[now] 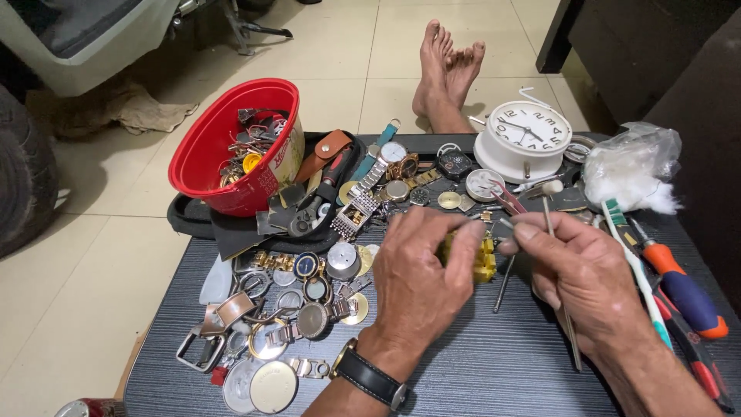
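Note:
My left hand, with a dark wristwatch on the wrist, grips a small yellow block-shaped holder over the dark striped tabletop. My right hand pinches a thin metal pin-like tool between thumb and forefinger, its tip right at the yellow holder. A small hammer with a white head lies under the right hand, its thin handle running toward me.
A red bowl of metal parts stands at the back left on a black pouch. Several watches, cases and bands lie left of the hands. A white alarm clock, cotton wad, toothbrush and screwdrivers sit right. Bare feet rest beyond the table.

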